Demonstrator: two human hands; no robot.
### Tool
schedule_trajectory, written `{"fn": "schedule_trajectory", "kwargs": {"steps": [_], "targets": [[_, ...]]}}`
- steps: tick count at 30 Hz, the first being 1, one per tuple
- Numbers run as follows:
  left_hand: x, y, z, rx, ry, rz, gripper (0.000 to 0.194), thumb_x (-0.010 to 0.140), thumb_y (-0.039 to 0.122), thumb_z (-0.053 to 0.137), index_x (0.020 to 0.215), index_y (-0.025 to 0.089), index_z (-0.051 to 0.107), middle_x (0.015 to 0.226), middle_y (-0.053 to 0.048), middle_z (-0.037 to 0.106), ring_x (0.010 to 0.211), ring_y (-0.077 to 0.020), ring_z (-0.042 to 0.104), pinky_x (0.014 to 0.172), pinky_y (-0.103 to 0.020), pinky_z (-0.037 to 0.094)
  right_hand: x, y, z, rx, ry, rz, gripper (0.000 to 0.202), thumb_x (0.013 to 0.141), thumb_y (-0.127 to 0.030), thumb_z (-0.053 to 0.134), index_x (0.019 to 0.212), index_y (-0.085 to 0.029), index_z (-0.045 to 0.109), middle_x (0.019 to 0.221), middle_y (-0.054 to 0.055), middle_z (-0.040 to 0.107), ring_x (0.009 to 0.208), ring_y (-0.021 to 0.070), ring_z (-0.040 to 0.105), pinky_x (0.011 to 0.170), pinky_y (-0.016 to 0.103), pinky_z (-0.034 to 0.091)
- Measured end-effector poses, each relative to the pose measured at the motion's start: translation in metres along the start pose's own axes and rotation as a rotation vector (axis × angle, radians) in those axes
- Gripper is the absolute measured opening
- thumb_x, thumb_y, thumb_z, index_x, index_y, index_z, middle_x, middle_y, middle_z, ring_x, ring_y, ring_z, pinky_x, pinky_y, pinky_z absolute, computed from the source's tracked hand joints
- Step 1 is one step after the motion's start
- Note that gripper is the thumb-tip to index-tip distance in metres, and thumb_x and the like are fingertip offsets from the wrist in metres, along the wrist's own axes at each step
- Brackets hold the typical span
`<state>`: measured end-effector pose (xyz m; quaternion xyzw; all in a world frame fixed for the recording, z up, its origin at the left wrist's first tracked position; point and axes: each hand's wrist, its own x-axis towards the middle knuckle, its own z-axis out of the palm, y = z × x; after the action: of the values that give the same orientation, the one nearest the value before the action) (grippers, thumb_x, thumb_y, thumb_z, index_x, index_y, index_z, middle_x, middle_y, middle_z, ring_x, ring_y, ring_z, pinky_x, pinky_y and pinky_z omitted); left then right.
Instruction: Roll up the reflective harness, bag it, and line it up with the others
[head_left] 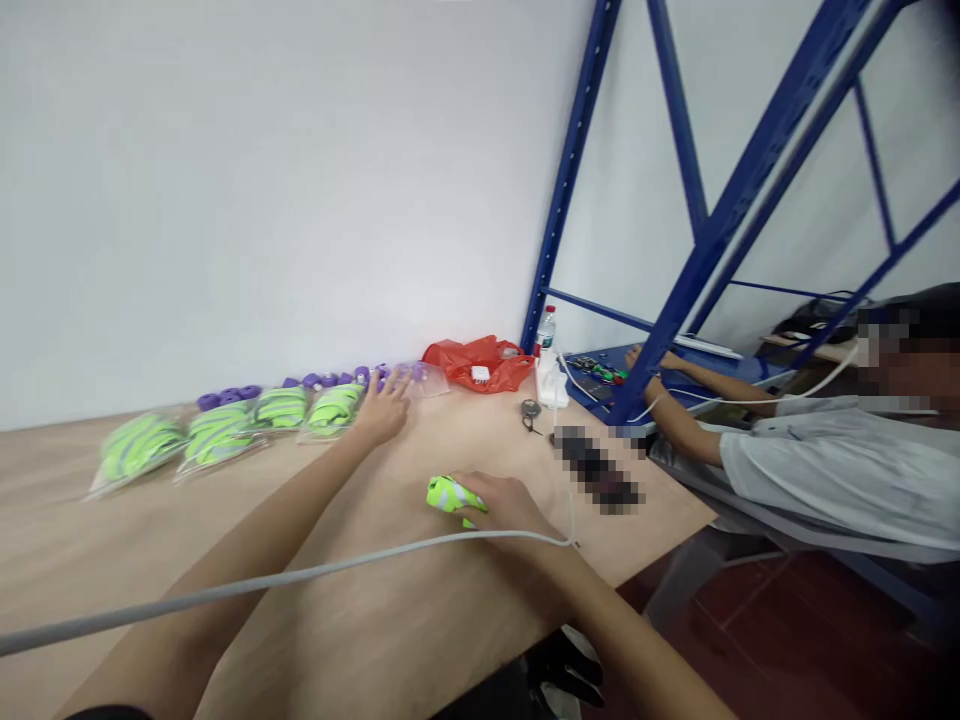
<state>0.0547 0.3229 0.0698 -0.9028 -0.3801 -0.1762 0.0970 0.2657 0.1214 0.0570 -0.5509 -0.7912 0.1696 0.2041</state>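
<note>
Reaching two ways across the wooden desk (pixel 390 620)

My right hand (pixel 504 505) is closing on a lime-green striped fabric bundle (pixel 448 494) at centre; my left hand (pixel 384 408), fingers spread, is touching the clear bagged green bundle (pixel 335 408) at 11 o'clock. The grey cable (pixel 300 574) is crossing both forearms and could snag, dragging things off. White wall behind; blue steel racking (pixel 675 290) at 2 o'clock.

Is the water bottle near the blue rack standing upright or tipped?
Upright: the water bottle stands with its cap on top.
</note>
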Motion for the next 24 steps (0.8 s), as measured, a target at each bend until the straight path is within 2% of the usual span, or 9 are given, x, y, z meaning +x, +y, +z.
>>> {"fn": "schedule_trajectory", "kwargs": {"steps": [2, 5, 8, 12, 17, 21, 24], "targets": [[0.014, -0.011, 0.011, 0.071, -0.016, -0.041, 0.033, 0.082, 0.009, 0.056, 0.111, 0.012, 0.073, 0.151, -0.022, 0.048, 0.145, -0.0452, 0.032, 0.114, -0.072, 0.013, -0.003, 0.002, -0.004, 0.006, 0.002, 0.019, 0.050, 0.089, -0.022, 0.062, 0.138, -0.030, 0.060, 0.136, 0.003, 0.067, 0.117, 0.0269, 0.067, 0.095, 0.035, 0.050], [0.020, -0.024, 0.017, 0.165, -0.049, -0.064, 0.044, 0.086, 0.012, 0.052, 0.128, 0.013, 0.067, 0.148, -0.021, 0.053, 0.141, -0.0423, 0.039, 0.112, -0.068, 0.021, -0.003, 0.005, -0.007, 0.062, 0.018, 0.024, 0.051, 0.089, -0.024, 0.064, 0.139, -0.032, 0.060, 0.134, 0.001, 0.068, 0.116, 0.0257, 0.067, 0.096, 0.034, 0.049], [0.018, -0.033, 0.016, 0.244, -0.094, -0.045, 0.041, 0.088, 0.017, 0.052, 0.126, 0.016, 0.070, 0.151, -0.017, 0.050, 0.141, -0.0386, 0.039, 0.114, -0.062, 0.024, 0.000, 0.008, -0.009, 0.109, 0.026, 0.015, 0.052, 0.088, -0.025, 0.066, 0.139, -0.033, 0.060, 0.133, 0.001, 0.069, 0.113, 0.0249, 0.068, 0.094, 0.032, 0.049], [0.017, -0.037, 0.016, 0.312, -0.131, -0.039, 0.036, 0.087, 0.016, 0.053, 0.116, 0.013, 0.074, 0.160, -0.018, 0.037, 0.147, -0.0402, 0.028, 0.115, -0.064, 0.018, 0.004, 0.009, -0.010, 0.098, 0.033, 0.016, 0.052, 0.087, -0.025, 0.067, 0.139, -0.032, 0.061, 0.131, 0.002, 0.070, 0.112, 0.0255, 0.068, 0.091, 0.032, 0.050], [0.023, -0.036, 0.021, 0.324, -0.129, -0.075, 0.049, 0.086, 0.015, 0.051, 0.133, 0.011, 0.064, 0.155, -0.021, 0.044, 0.141, -0.0430, 0.036, 0.111, -0.068, 0.021, 0.004, 0.010, -0.006, 0.087, 0.050, 0.048, 0.052, 0.088, -0.025, 0.067, 0.139, -0.033, 0.060, 0.132, 0.001, 0.070, 0.112, 0.0246, 0.068, 0.094, 0.032, 0.050], [0.016, -0.036, 0.012, 0.295, -0.116, -0.070, 0.053, 0.089, 0.023, 0.053, 0.141, 0.014, 0.057, 0.155, -0.018, 0.045, 0.139, -0.0418, 0.040, 0.111, -0.064, 0.027, 0.004, 0.011, -0.004, 0.101, 0.064, 0.066, 0.050, 0.087, -0.025, 0.069, 0.136, -0.033, 0.063, 0.132, 0.001, 0.070, 0.112, 0.0243, 0.068, 0.095, 0.033, 0.051], [-0.006, -0.038, -0.005, 0.247, -0.095, -0.054, 0.055, 0.094, 0.033, 0.049, 0.147, 0.017, 0.051, 0.157, -0.014, 0.044, 0.137, -0.0385, 0.044, 0.110, -0.056, 0.036, 0.005, 0.014, -0.003, 0.119, 0.084, 0.052, 0.051, 0.086, -0.024, 0.069, 0.136, -0.032, 0.063, 0.132, 0.002, 0.070, 0.114, 0.0251, 0.068, 0.096, 0.034, 0.052]]}}
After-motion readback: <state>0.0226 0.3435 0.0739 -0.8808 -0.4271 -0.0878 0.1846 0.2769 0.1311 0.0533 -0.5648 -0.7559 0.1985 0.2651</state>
